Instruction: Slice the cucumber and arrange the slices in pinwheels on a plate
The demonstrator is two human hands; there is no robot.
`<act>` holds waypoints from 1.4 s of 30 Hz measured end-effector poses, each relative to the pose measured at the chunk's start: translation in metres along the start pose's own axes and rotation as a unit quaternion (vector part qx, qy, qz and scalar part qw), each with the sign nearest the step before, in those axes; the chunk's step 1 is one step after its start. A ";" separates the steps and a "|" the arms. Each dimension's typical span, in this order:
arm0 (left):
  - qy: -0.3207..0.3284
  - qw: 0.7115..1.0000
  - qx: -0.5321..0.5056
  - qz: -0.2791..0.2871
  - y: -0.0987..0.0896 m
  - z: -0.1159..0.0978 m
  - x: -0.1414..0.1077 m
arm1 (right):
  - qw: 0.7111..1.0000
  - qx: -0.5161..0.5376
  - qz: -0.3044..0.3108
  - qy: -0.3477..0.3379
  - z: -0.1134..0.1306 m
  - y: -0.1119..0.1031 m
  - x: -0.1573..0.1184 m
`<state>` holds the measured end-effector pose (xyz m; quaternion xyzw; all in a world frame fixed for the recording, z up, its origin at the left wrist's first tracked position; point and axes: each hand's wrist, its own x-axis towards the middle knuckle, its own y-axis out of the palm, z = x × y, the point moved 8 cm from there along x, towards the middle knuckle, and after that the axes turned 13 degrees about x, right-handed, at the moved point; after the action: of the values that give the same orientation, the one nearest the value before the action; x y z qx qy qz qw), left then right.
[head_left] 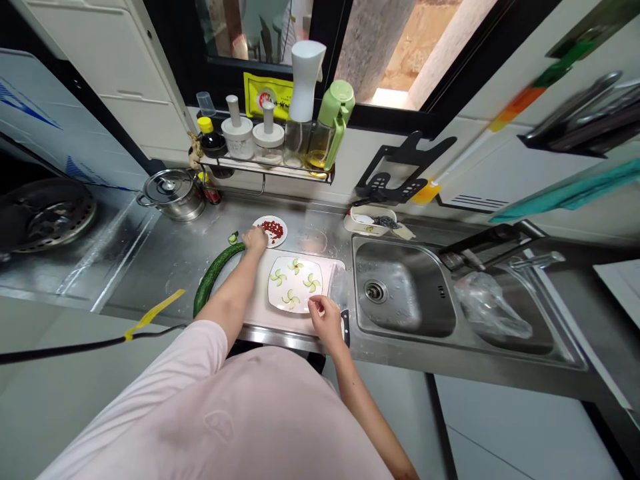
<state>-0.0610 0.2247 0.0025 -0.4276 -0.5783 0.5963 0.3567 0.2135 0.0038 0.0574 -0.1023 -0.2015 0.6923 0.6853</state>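
My left hand (255,239) reaches to the left rim of a small round white plate (283,241) with chopped red pieces (273,230) on it. Its fingers are curled closed; what they hold, if anything, is hidden. At the lower right edge of a squarish white plate (295,287), my right hand (327,321) has thumb and fingers pinched together, on something too small to make out. Several pinwheels of thin green-edged slices (291,299) lie on that plate, which rests on a pale pink cutting board (260,312). Left of my forearm curves a long cucumber (213,275).
Cucumber ends (233,237) lie near my left hand. A lidded steel pot (175,197) stands back left, under a rack of bottles and jars (267,167). By the board's right edge is a black handle (345,327). The sink (405,287) lies to the right.
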 end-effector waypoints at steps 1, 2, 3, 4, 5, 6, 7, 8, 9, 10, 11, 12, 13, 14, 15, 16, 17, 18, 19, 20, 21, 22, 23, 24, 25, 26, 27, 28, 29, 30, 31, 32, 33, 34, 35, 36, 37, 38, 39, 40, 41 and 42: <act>0.004 1.000 0.007 0.005 0.001 -0.002 0.000 | 1.000 0.002 0.000 -0.001 0.000 0.000 0.000; 0.006 1.000 0.014 0.011 0.003 -0.003 0.001 | 1.000 0.005 0.000 -0.001 0.000 0.000 0.001; 0.007 1.000 0.021 0.018 0.004 -0.004 0.001 | 1.000 0.007 0.000 -0.002 0.000 0.000 0.002; 0.007 0.999 0.028 0.022 0.005 -0.004 0.002 | 1.000 0.008 0.000 -0.002 0.000 0.000 0.002; 0.008 0.999 0.034 0.024 0.006 -0.005 0.002 | 1.000 0.008 0.000 -0.003 0.000 0.000 0.003; 0.010 0.999 0.039 0.023 0.006 -0.006 0.002 | 1.000 0.009 0.001 -0.005 0.000 0.000 0.003; 0.012 0.999 0.043 0.020 0.006 -0.006 0.002 | 1.000 0.009 0.001 -0.006 0.000 0.000 0.004; 0.016 0.999 0.044 0.018 0.006 -0.007 0.001 | 1.000 0.009 0.002 -0.006 0.000 0.001 0.004; 0.020 0.999 0.042 0.015 0.006 -0.007 0.000 | 1.000 0.009 0.002 -0.005 0.000 0.001 0.004; 0.024 0.999 0.038 0.012 0.005 -0.007 -0.001 | 1.000 0.008 0.002 -0.003 0.000 0.001 0.004; 0.026 0.999 0.033 0.009 0.004 -0.007 -0.002 | 1.000 0.008 0.003 -0.001 0.000 0.002 0.005; 0.028 0.999 0.028 0.006 0.004 -0.007 -0.003 | 1.000 0.007 0.003 0.000 0.000 0.003 0.005; 0.030 0.999 0.024 0.007 0.003 -0.006 -0.005 | 1.000 0.006 0.002 0.001 0.000 0.003 0.005; 0.029 0.999 0.021 0.010 0.002 -0.006 -0.005 | 1.000 0.006 0.002 0.000 0.000 0.004 0.005; 0.029 0.999 0.019 0.016 0.002 -0.006 -0.006 | 1.000 0.007 0.002 0.000 0.000 0.004 0.005; 0.029 0.999 0.018 0.023 0.002 -0.005 -0.007 | 1.000 0.008 0.003 -0.001 0.001 0.004 0.005; 0.030 0.999 0.016 0.028 0.002 -0.006 -0.007 | 1.000 0.008 0.003 -0.002 0.001 0.005 0.005; 0.032 0.999 0.015 0.032 0.002 -0.006 -0.007 | 1.000 0.010 0.003 -0.003 0.002 0.005 0.005; 0.034 0.999 0.015 0.033 0.002 -0.006 -0.007 | 1.000 0.011 0.004 -0.003 0.002 0.004 0.004; 0.036 0.999 0.017 0.033 0.002 -0.007 -0.007 | 1.000 0.013 0.003 -0.003 0.002 0.004 0.004; 0.038 0.999 0.020 0.033 0.002 -0.007 -0.008 | 1.000 0.015 0.002 -0.002 0.001 0.003 0.003; 0.041 0.998 0.023 0.032 0.003 -0.008 -0.008 | 1.000 0.016 0.000 0.000 0.001 0.002 0.002; 0.045 0.998 0.027 0.030 0.003 -0.008 -0.008 | 1.000 0.017 -0.002 0.001 0.001 0.002 0.000; 0.050 0.998 0.032 0.027 0.003 -0.009 -0.008 | 1.000 0.017 -0.004 0.002 0.000 0.001 -0.001; 0.053 0.998 0.036 0.022 0.003 -0.010 -0.008 | 1.000 0.015 -0.006 0.002 -0.001 0.000 -0.002; 0.055 0.998 0.039 0.017 0.003 -0.010 -0.009 | 1.000 0.014 -0.007 0.002 -0.001 -0.001 -0.004; 0.055 0.997 0.043 0.014 0.003 -0.010 -0.008 | 1.000 0.013 -0.008 0.002 -0.002 -0.002 -0.005; 0.054 0.997 0.045 0.013 0.003 -0.010 -0.008 | 1.000 0.013 -0.010 0.002 -0.002 -0.002 -0.006; 0.054 0.997 0.047 0.015 0.003 -0.010 -0.008 | 1.000 0.012 -0.011 0.003 -0.003 -0.003 -0.007; 0.056 0.997 0.047 0.018 0.003 -0.011 -0.008 | 1.000 0.012 -0.012 0.004 -0.004 -0.003 -0.008; 0.059 0.997 0.048 0.021 0.003 -0.012 -0.008 | 1.000 0.013 -0.014 0.005 -0.004 -0.004 -0.008; 0.062 0.997 0.048 0.024 0.003 -0.013 -0.008 | 1.000 0.014 -0.015 0.006 -0.005 -0.004 -0.008; 0.066 0.996 0.046 0.025 0.002 -0.013 -0.009 | 1.000 0.015 -0.016 0.006 -0.005 -0.005 -0.008; 0.068 0.996 0.042 0.024 0.001 -0.014 -0.009 | 1.000 0.017 -0.017 0.006 -0.005 -0.005 -0.008; 0.069 0.997 0.036 0.023 0.000 -0.014 -0.010 | 1.000 0.019 -0.018 0.005 -0.005 -0.005 -0.008; 0.069 0.997 0.027 0.023 -0.001 -0.014 -0.011 | 1.000 0.021 -0.019 0.004 -0.004 -0.006 -0.008; 0.065 0.998 0.016 0.022 -0.001 -0.013 -0.012 | 1.000 0.022 -0.019 0.004 -0.004 -0.006 -0.008; 0.058 0.998 0.002 0.018 -0.002 -0.011 -0.013 | 1.000 0.023 -0.019 0.005 -0.004 -0.006 -0.008; 0.048 0.999 -0.014 0.011 -0.003 -0.009 -0.014 | 1.000 0.024 -0.020 0.006 -0.004 -0.006 -0.008; 0.034 0.999 -0.035 0.002 -0.004 -0.006 -0.015 | 0.999 0.025 -0.020 0.008 -0.005 -0.005 -0.009; 0.019 0.998 -0.064 -0.006 -0.005 -0.003 -0.015 | 0.999 0.026 -0.019 0.009 -0.005 -0.005 -0.009; 0.006 0.995 -0.102 -0.011 -0.005 0.001 -0.016 | 0.999 0.028 -0.019 0.010 -0.004 -0.004 -0.009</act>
<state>-0.0558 0.2102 0.0088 -0.4585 -0.6389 0.5277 0.3211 0.2196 -0.0048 0.0540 -0.0866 -0.1770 0.6837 0.7027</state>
